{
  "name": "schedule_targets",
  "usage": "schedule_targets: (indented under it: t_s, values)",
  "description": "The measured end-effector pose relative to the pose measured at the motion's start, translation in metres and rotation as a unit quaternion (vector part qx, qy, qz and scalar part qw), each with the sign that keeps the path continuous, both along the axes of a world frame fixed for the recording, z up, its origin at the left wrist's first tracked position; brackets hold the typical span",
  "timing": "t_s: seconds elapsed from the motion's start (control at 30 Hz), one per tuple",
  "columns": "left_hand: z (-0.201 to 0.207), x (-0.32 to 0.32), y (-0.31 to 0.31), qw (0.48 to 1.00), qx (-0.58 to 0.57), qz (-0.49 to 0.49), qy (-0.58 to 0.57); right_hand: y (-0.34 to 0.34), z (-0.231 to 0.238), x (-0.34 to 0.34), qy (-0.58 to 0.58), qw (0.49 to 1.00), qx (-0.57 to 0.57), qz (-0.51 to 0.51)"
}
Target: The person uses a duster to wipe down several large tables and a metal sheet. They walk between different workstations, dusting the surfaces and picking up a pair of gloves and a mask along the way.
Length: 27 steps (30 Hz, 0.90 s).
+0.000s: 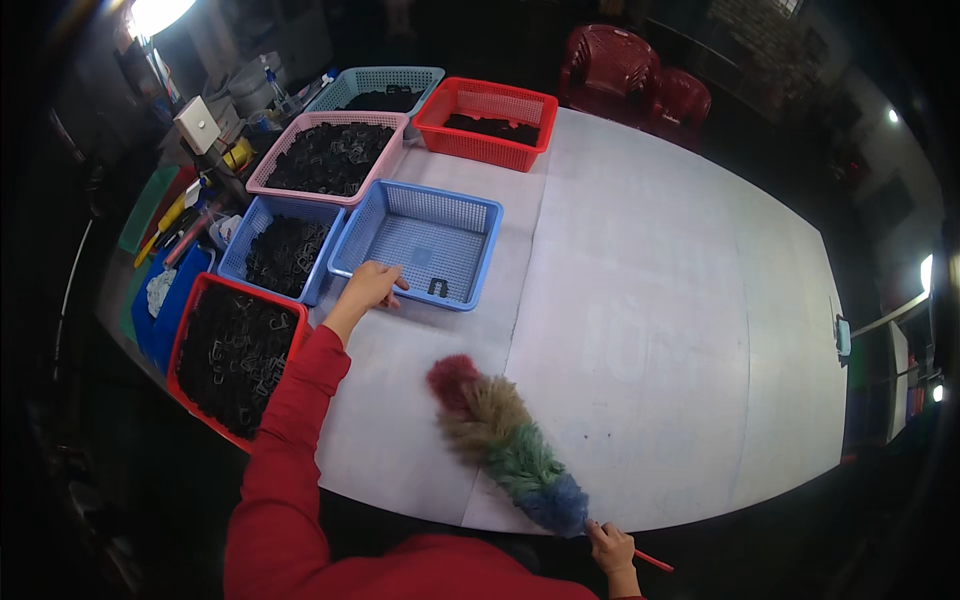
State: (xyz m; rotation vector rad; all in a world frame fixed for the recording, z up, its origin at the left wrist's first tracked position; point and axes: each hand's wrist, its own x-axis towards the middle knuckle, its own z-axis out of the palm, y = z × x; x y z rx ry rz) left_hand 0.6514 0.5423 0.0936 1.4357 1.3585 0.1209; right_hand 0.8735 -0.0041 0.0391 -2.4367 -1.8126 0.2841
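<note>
My left hand [372,286] is at the near rim of a blue plastic basket [484,250], its fingers closed about the edge. Inside that basket lies a small black clip-like part [438,287]; the rest of its mesh floor shows bare. At the table's near edge my right hand [610,547] is closed round the red handle of a fluffy duster [525,455]. The duster's head runs from blue through green and tan to dark red, slanting up and left across the white table [640,300]. Its tip is blurred.
Left of the blue basket stand a second blue basket [337,222], a pink basket [262,160] and a red basket [297,345], all filled with black parts. Farther back are a red basket [490,155] and a teal basket [432,78]. Dark red chairs [612,65] stand behind the table.
</note>
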Motion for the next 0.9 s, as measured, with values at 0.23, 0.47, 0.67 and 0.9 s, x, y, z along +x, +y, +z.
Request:
schedule_targets:
  t_s: [0.23,0.47,0.67,0.9]
  values:
    - [0.010,0.137,0.093,0.888,0.442,-0.103,0.082,-0.006,-0.041,0.118,0.018,0.934,0.128,-0.334]
    - [-0.039,0.244,0.193,0.767,0.595,-0.160,0.177,0.024,-0.013,0.149,0.111,0.783,0.067,-0.608]
    - [-0.046,0.245,0.224,0.747,0.556,-0.260,0.255,0.028,-0.044,0.143,0.117,0.784,0.065,-0.606]
    - [-0.053,0.223,0.208,0.692,0.634,-0.272,0.214,0.046,-0.037,0.134,0.150,0.766,0.101,-0.617]
